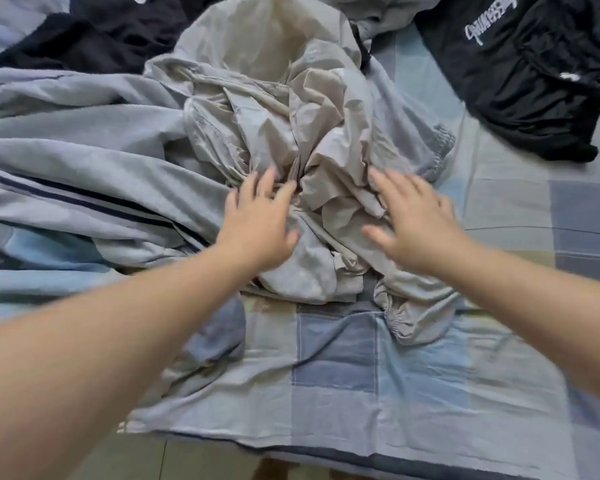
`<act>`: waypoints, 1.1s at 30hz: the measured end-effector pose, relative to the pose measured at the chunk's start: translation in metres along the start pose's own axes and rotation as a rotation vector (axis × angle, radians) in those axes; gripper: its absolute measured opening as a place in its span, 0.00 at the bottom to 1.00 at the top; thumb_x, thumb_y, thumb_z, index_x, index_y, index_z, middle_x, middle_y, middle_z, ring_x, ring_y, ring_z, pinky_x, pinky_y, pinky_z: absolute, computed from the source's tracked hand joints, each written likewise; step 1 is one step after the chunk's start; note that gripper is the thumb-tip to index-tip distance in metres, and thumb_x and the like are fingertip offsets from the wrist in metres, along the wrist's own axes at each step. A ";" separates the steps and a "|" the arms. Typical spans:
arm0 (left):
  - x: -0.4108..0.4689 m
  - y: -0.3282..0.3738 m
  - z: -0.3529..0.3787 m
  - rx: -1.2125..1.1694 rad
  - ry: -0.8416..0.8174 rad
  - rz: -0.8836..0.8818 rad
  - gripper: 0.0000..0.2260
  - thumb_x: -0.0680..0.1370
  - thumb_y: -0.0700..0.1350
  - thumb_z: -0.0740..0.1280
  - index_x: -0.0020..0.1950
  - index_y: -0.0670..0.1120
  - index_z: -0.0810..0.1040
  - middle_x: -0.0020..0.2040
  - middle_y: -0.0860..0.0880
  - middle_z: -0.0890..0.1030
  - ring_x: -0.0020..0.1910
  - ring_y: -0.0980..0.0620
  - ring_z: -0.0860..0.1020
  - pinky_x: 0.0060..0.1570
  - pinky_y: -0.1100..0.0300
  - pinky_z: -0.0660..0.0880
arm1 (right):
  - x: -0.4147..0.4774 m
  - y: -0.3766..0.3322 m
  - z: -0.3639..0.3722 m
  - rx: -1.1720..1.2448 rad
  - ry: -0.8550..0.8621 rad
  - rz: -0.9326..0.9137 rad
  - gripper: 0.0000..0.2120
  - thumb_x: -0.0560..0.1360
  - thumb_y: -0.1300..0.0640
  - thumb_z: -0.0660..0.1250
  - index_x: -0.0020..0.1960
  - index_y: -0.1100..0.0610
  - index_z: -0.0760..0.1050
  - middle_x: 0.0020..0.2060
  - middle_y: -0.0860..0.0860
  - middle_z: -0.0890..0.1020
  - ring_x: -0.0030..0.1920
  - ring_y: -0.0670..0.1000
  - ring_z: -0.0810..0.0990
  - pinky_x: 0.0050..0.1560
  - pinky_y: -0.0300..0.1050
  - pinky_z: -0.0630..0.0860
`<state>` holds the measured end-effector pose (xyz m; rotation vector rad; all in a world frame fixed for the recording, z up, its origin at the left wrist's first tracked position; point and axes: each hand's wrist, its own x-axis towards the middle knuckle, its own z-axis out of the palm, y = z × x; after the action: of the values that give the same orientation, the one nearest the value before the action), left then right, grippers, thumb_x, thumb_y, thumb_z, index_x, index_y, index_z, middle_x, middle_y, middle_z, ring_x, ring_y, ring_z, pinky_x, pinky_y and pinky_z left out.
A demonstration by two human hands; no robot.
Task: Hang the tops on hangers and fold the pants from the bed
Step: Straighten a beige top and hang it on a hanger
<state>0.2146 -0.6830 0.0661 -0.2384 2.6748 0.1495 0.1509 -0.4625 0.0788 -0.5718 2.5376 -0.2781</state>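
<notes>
A crumpled beige garment point(274, 109) is lying mid-bed on the patchwork sheet point(336, 375), its long axis running near to far, with one elastic cuff point(395, 320) pointing near. The left hand point(260, 220) and right hand point(416, 223) are reaching over its near part, fingers straight and spread, gripping nothing. Motion blur is hiding any contact.

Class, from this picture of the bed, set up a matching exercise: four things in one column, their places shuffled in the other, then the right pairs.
Things:
1. beige garment
2. black garment with white lettering
3. grey striped garment
4. patchwork sheet

Places:
A. far right corner
B. centre, crumpled in a heap
C. nearest the camera, spread flat
D. left side

Pairs: 1-B, 2-A, 3-D, 4-C
</notes>
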 end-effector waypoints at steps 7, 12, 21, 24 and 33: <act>0.125 -0.039 0.008 -0.017 0.251 -0.011 0.38 0.76 0.43 0.67 0.80 0.58 0.51 0.81 0.44 0.49 0.78 0.37 0.54 0.72 0.39 0.60 | 0.137 -0.031 0.026 0.009 0.166 0.048 0.49 0.73 0.43 0.72 0.80 0.41 0.41 0.79 0.53 0.53 0.77 0.62 0.56 0.72 0.65 0.60; 0.139 -0.060 0.027 -0.208 0.215 0.023 0.15 0.73 0.37 0.66 0.60 0.47 0.76 0.57 0.39 0.79 0.58 0.36 0.77 0.54 0.46 0.76 | 0.146 -0.025 0.047 0.035 0.234 0.051 0.21 0.76 0.64 0.62 0.68 0.55 0.70 0.58 0.60 0.77 0.59 0.63 0.75 0.56 0.53 0.74; 0.006 -0.029 0.072 -0.339 -0.165 0.016 0.13 0.78 0.38 0.61 0.60 0.48 0.78 0.59 0.44 0.78 0.57 0.42 0.77 0.56 0.47 0.76 | 0.005 0.005 0.050 0.033 -0.020 0.189 0.25 0.71 0.65 0.61 0.65 0.48 0.76 0.57 0.54 0.82 0.57 0.60 0.78 0.51 0.54 0.78; -0.060 -0.003 0.092 -0.378 -0.325 0.013 0.14 0.79 0.39 0.61 0.62 0.49 0.77 0.62 0.44 0.77 0.60 0.42 0.76 0.57 0.49 0.75 | -0.055 0.020 0.063 0.051 -0.136 0.313 0.24 0.71 0.63 0.61 0.63 0.44 0.76 0.56 0.52 0.82 0.58 0.60 0.77 0.51 0.53 0.78; -0.229 0.049 0.149 -0.405 -0.692 -0.045 0.15 0.79 0.40 0.59 0.63 0.51 0.76 0.65 0.48 0.76 0.65 0.46 0.75 0.62 0.55 0.72 | -0.233 0.038 0.125 0.107 -0.518 0.490 0.24 0.75 0.60 0.59 0.69 0.42 0.71 0.62 0.51 0.80 0.59 0.58 0.79 0.52 0.49 0.77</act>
<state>0.4710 -0.5812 0.0379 -0.3039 1.9301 0.6364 0.3855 -0.3347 0.0649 0.0350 2.0557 -0.0710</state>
